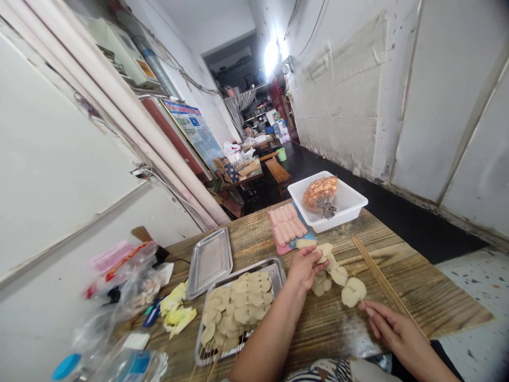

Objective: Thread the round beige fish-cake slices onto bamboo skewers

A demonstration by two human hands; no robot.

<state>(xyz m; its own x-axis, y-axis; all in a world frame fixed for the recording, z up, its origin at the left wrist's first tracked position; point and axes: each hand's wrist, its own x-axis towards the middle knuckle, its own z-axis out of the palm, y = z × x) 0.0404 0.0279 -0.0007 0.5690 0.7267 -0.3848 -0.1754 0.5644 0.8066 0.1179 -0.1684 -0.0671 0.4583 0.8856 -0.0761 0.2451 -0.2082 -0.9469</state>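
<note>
My right hand pinches the lower end of a thin skewer threaded with pale, flat, round slices. At the skewer's far end, my left hand has its fingers closed on a pale slice. A small pile of loose slices lies on the table just beneath that hand. Left of my left forearm, a metal tray holds many filled skewers of the same slices, their sticks pointing toward me. Bare wooden skewers lie in a bundle beyond my right hand.
A pack of pink sausages lies beside a white plastic tub with a bagged bundle of skewers. Another metal tray sits at the left. Yellow-green leaves, plastic bags and a blue-capped bottle crowd the left side.
</note>
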